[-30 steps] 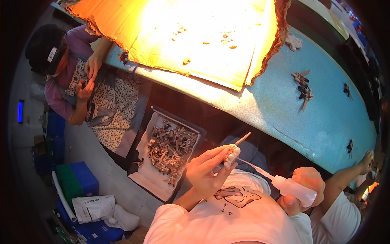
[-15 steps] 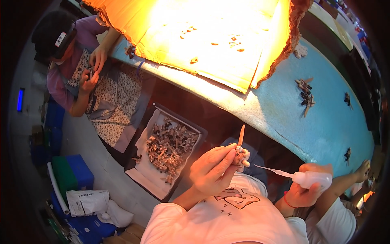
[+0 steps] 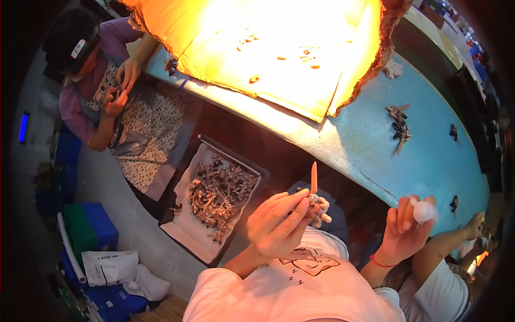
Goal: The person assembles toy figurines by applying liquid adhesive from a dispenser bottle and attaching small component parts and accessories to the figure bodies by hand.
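My left hand [image 3: 279, 225] is held in front of my chest and pinches a small part [image 3: 316, 206] with white bits. A thin tan pointed stick [image 3: 314, 178] stands straight up from it. My right hand [image 3: 405, 231] is raised to the right and grips a small white squeeze bottle [image 3: 425, 211], held apart from the part. I cannot make out the bottle's nozzle.
A dark tray [image 3: 185, 236] lined with white, holding several small brown pieces, lies below the blue table [image 3: 370, 155]. Brightly lit cardboard [image 3: 279, 48] covers the table's far side, with a small pile of parts [image 3: 398, 124] on the blue. A person in a purple top [image 3: 80, 102] sits at the upper left. Another person's arm [image 3: 456, 241] is at the right.
My right hand has drawn the bottle's nozzle away from the part and lifted it to the right. The stick in my left hand has turned upright.
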Demonstrator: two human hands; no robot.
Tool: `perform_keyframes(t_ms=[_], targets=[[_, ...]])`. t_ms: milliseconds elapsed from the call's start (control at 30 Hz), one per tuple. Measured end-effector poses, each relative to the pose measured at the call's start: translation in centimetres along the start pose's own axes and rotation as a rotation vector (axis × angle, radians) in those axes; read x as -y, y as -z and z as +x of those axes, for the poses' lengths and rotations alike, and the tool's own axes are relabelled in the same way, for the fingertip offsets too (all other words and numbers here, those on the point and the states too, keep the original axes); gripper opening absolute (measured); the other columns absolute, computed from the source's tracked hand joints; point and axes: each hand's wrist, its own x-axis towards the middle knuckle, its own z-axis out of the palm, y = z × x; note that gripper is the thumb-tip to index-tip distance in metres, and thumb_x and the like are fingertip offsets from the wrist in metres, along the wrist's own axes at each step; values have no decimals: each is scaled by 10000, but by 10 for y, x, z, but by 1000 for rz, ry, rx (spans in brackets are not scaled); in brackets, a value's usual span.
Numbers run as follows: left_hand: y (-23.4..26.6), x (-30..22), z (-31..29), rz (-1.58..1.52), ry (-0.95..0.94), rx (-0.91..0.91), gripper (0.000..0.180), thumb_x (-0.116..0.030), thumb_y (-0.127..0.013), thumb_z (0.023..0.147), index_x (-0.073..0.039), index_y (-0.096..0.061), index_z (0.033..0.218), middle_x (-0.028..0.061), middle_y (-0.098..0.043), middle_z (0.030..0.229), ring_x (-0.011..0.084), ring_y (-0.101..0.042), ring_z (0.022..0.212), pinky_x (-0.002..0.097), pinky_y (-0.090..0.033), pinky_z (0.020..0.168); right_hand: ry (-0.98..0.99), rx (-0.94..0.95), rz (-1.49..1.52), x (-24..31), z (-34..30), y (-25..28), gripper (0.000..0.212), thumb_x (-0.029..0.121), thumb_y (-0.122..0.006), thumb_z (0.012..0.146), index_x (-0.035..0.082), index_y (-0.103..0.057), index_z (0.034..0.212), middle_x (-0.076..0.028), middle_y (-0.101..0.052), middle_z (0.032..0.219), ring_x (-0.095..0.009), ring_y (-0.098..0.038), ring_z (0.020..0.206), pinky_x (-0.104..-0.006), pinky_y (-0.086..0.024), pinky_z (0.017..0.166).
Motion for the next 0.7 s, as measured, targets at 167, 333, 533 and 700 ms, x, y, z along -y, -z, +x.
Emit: perform_keyframes(t_ms=[167, 333, 533, 700], targets=[[-1, -1, 1, 12, -7, -17, 293, -6, -704, 631, 35, -639, 914, 150, -630, 912, 229, -631, 746, 331, -509, 672, -88, -8, 106, 2, 8, 6, 275, 188, -565, 830, 66, -431, 1038, -59, -446, 727, -122, -393, 552, -250, -305, 502], [1, 0, 3, 71, -25, -7, 299, -16, -713, 622, 33, -641, 908, 137, -633, 889, 231, -629, 737, 328, -502, 636, -5, -33, 8, -1, 11, 11, 335, 207, -602, 802, 77, -431, 1059, -46, -417, 748, -132, -389, 616, -261, -306, 523], [4, 3, 4, 81, -37, -10, 294, 6, -704, 615, 26, -643, 902, 129, -630, 904, 244, -626, 736, 326, -502, 627, -56, 19, -94, 6, 8, 9, 367, 219, -645, 761, 70, -441, 1027, -41, -405, 770, -154, -372, 662, -270, -310, 548], [-1, -1, 1, -205, 208, -40, 272, 76, -674, 650, 51, -632, 918, 163, -623, 926, 218, -627, 765, 299, -517, 659, 52, -134, -53, -9, 20, 14, 375, 171, -658, 724, 48, -458, 1016, -68, -456, 787, -171, -430, 710, -305, -355, 610]])
